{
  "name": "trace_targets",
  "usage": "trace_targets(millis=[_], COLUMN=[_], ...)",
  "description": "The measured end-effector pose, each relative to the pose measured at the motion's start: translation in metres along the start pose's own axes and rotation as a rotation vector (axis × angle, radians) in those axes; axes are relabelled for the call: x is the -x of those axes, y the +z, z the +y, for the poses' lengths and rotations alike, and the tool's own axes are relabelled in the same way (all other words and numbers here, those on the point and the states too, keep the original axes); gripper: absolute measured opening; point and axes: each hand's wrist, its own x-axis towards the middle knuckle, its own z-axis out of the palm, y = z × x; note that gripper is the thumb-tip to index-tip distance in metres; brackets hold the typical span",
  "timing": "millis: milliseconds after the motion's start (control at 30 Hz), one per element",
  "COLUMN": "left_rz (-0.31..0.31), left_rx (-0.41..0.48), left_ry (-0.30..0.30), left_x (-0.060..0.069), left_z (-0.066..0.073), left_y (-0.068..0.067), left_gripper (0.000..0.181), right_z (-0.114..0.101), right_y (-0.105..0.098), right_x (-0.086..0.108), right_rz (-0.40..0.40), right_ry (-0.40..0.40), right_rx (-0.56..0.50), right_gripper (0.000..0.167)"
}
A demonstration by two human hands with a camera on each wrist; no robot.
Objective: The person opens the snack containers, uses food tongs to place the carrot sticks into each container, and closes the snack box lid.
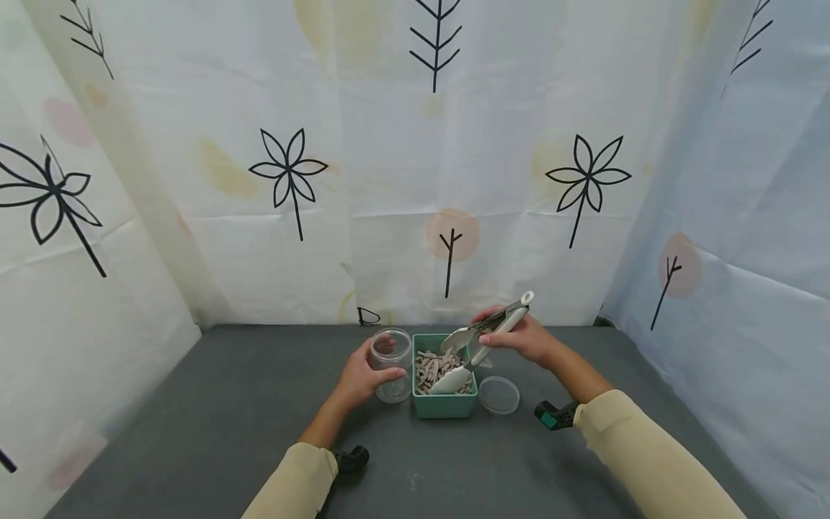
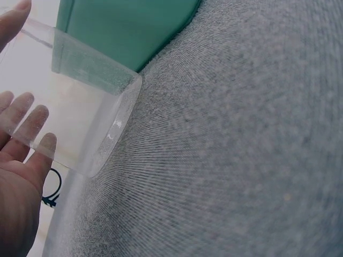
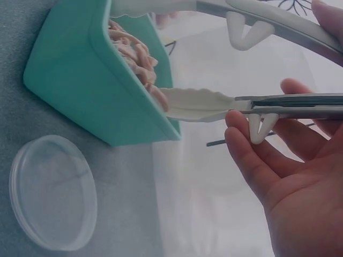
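A clear jar (image 1: pixel 394 390) stands upright with its mouth open, and my left hand (image 1: pixel 359 376) holds it around its side. Close to its right is a green box (image 1: pixel 444 408) containing many pale, pinkish-grey strips (image 1: pixel 431 367) whose kind I cannot tell. My right hand (image 1: pixel 530 339) holds white-and-metal tongs (image 1: pixel 501 339) over the box. In the right wrist view the tong arms are spread apart, and one white tip (image 3: pixel 201 104) reaches inside the box rim against the strips. Thumb and fingers lie on opposite arms of the tongs.
A round clear lid (image 1: pixel 498 395) lies flat on the dark grey table (image 1: pixel 259 418), right of the box. White curtains (image 1: pixel 382 158) printed with leaves and flowers hang behind the table and along both sides. Each wrist carries a black strapped device (image 1: pixel 556 416).
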Motion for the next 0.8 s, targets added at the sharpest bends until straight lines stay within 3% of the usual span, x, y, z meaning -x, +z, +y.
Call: trace_targets(millis=[700,800], left_rz=[0.015,0.023], left_rx=[-0.003,-0.010], left_ry=[-0.031,-0.029], left_x=[0.002,0.002], left_z=[0.006,0.006], left_y=[0.001,0.001], left_gripper=[0.068,0.067], right_z=[0.002,-0.011], right_y=[0.001,0.006], right_x=[0.010,0.011], right_rz=[0.089,0.112], right_ry=[-0.072,-0.075], right_rx=[-0.007,0.002], right_gripper=[0.025,0.022])
